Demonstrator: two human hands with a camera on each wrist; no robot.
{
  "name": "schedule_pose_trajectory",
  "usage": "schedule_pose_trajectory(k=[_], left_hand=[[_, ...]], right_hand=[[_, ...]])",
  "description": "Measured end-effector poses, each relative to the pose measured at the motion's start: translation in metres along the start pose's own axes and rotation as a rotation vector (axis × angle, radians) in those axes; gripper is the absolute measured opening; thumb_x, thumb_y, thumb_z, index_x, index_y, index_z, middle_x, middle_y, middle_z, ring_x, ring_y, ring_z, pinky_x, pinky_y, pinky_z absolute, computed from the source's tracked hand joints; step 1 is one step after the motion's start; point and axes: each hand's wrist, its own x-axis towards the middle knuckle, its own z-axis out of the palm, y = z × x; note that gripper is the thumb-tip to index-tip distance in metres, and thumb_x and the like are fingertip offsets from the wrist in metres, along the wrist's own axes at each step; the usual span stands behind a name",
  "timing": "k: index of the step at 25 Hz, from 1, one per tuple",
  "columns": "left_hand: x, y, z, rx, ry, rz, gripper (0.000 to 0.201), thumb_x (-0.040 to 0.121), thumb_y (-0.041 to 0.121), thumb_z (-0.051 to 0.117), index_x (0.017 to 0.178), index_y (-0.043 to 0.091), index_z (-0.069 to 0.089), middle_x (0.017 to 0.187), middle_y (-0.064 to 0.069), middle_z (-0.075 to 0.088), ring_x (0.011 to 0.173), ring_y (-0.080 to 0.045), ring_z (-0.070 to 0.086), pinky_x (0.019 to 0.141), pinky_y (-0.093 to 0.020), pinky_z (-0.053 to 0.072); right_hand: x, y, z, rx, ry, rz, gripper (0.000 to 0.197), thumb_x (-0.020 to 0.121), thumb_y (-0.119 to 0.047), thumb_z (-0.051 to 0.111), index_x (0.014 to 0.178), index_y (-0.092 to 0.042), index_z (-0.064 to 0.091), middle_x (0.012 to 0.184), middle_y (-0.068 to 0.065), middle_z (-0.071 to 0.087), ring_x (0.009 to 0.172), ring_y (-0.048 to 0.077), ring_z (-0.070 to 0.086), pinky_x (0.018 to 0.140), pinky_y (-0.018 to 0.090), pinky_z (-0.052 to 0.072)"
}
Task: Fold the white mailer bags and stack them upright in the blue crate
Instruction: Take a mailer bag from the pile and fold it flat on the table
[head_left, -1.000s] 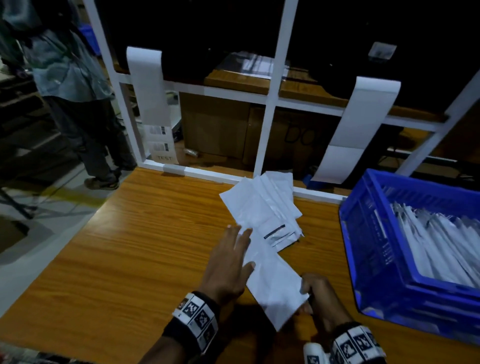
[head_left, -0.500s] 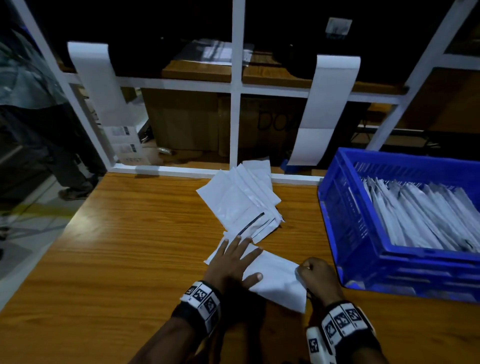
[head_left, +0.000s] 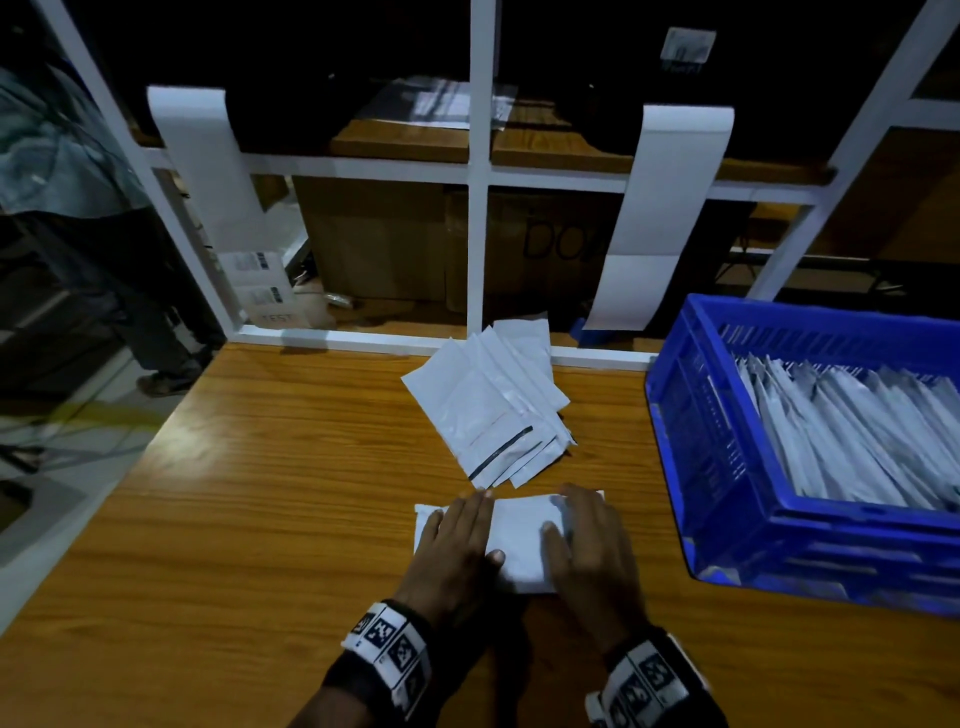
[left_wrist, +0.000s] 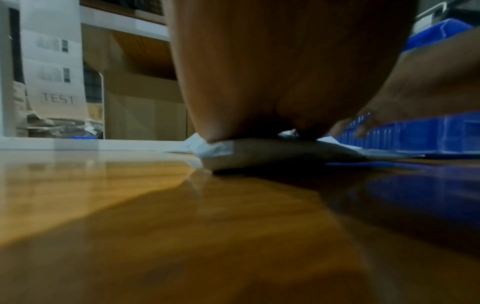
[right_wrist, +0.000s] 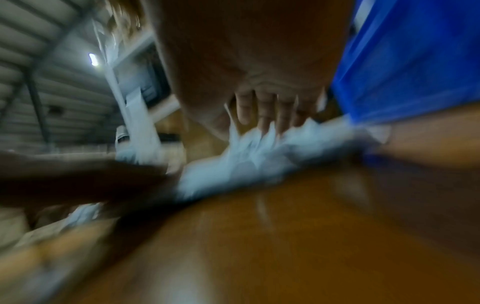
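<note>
A folded white mailer bag (head_left: 519, 545) lies on the wooden table near its front edge. My left hand (head_left: 457, 535) lies flat on its left part with straight fingers. My right hand (head_left: 587, 540) presses its right part, fingers laid over the fold. In the left wrist view my palm (left_wrist: 259, 82) bears down on the bag (left_wrist: 259, 152). The right wrist view is blurred; my fingers (right_wrist: 267, 111) reach down onto the crumpled bag (right_wrist: 259, 160). A loose pile of unfolded mailer bags (head_left: 483, 405) lies just behind. The blue crate (head_left: 727, 519) at the right holds several folded bags standing upright.
A white frame (head_left: 478, 208) with hanging label strips (head_left: 665, 208) borders the table's far edge. A person (head_left: 78, 182) stands on the floor at the far left. Bare wooden tabletop (head_left: 260, 493) extends to the left of my hands.
My right hand brought the bag's right end over onto the rest, and now lies flat on the fold instead of pinching the edge. The bag now lies crosswise. My left hand stayed pressing.
</note>
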Motion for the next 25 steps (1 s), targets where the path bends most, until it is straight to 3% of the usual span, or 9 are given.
schedule_pose_trajectory(k=[2, 4, 7, 10, 13, 17, 20, 22, 25], left_hand=[[0.002, -0.004, 0.000, -0.039, 0.017, 0.023, 0.091, 0.080, 0.055, -0.009, 0.160, 0.013, -0.006, 0.168, -0.004, -0.009, 0.155, -0.022, -0.006, 0.124, -0.042, 0.003], [0.000, -0.005, -0.001, -0.051, 0.022, 0.019, 0.080, 0.090, 0.053, -0.002, 0.160, 0.014, -0.004, 0.164, 0.001, -0.017, 0.155, -0.020, -0.010, 0.126, -0.045, 0.003], [-0.006, 0.002, -0.003, -0.057, 0.044, -0.061, 0.063, 0.108, 0.038, 0.023, 0.161, 0.018, -0.006, 0.166, 0.002, -0.017, 0.154, -0.019, -0.015, 0.123, -0.043, -0.008], [-0.012, 0.007, -0.007, -0.155, 0.045, -0.147, 0.062, 0.109, 0.035, 0.024, 0.160, 0.018, -0.008, 0.166, 0.000, -0.019, 0.153, -0.023, -0.020, 0.122, -0.048, -0.009], [-0.016, -0.002, -0.005, -0.245, 0.025, -0.204, 0.060, 0.109, 0.039, 0.021, 0.160, 0.025, -0.007, 0.166, 0.005, -0.020, 0.153, -0.022, -0.019, 0.123, -0.052, -0.006], [-0.023, -0.019, -0.005, -0.335, 0.010, -0.257, 0.058, 0.109, 0.040, 0.018, 0.160, 0.027, -0.007, 0.167, 0.005, -0.015, 0.153, -0.012, -0.016, 0.122, -0.043, -0.009], [-0.026, -0.021, -0.007, -0.331, 0.016, -0.245, 0.058, 0.109, 0.039, 0.018, 0.159, 0.027, -0.009, 0.167, 0.006, -0.015, 0.152, -0.010, -0.016, 0.122, -0.041, -0.011], [-0.025, -0.020, -0.009, -0.325, 0.023, -0.244, 0.058, 0.109, 0.039, 0.018, 0.159, 0.027, -0.008, 0.167, 0.006, -0.015, 0.152, -0.010, -0.016, 0.122, -0.041, -0.011], [-0.026, -0.020, -0.007, -0.309, 0.024, -0.239, 0.057, 0.109, 0.039, 0.016, 0.160, 0.027, -0.007, 0.167, 0.007, -0.015, 0.152, -0.010, -0.017, 0.123, -0.041, -0.011]], right_hand=[[-0.005, -0.002, 0.023, -0.048, -0.016, -0.082, 0.045, 0.096, -0.034, 0.050, 0.138, -0.019, 0.055, 0.141, 0.001, 0.055, 0.134, 0.020, 0.049, 0.104, 0.043, 0.044], [-0.007, -0.004, 0.037, -0.152, -0.142, -0.148, 0.051, 0.101, -0.038, 0.037, 0.148, -0.023, 0.047, 0.155, 0.006, 0.044, 0.144, 0.028, 0.039, 0.108, 0.046, 0.038], [-0.003, 0.001, 0.040, -0.286, -0.324, -0.205, 0.053, 0.103, -0.038, 0.024, 0.152, -0.026, 0.042, 0.157, 0.009, 0.040, 0.141, 0.034, 0.043, 0.104, 0.054, 0.044], [0.002, 0.012, 0.031, -0.346, -0.400, -0.152, 0.055, 0.100, -0.038, 0.031, 0.151, -0.022, 0.043, 0.156, 0.009, 0.041, 0.139, 0.034, 0.046, 0.103, 0.057, 0.045], [0.005, 0.027, 0.023, -0.441, -0.428, -0.146, 0.057, 0.098, -0.041, 0.033, 0.151, -0.020, 0.042, 0.156, 0.011, 0.041, 0.138, 0.035, 0.046, 0.102, 0.059, 0.043], [0.004, 0.039, 0.014, -0.533, -0.475, -0.040, 0.060, 0.096, -0.044, 0.032, 0.146, -0.017, 0.049, 0.152, 0.013, 0.045, 0.134, 0.037, 0.050, 0.098, 0.062, 0.045], [0.003, 0.025, 0.013, -0.503, -0.347, 0.038, 0.060, 0.095, -0.043, 0.034, 0.143, -0.012, 0.054, 0.150, 0.020, 0.046, 0.137, 0.045, 0.044, 0.102, 0.065, 0.040], [0.004, 0.000, 0.017, -0.427, -0.240, -0.033, 0.054, 0.097, -0.037, 0.040, 0.143, -0.011, 0.053, 0.150, 0.024, 0.043, 0.142, 0.047, 0.035, 0.108, 0.063, 0.035], [0.003, -0.037, 0.035, -0.304, -0.311, -0.161, 0.052, 0.101, -0.037, 0.035, 0.149, -0.019, 0.046, 0.156, 0.017, 0.038, 0.147, 0.041, 0.030, 0.113, 0.058, 0.034]])
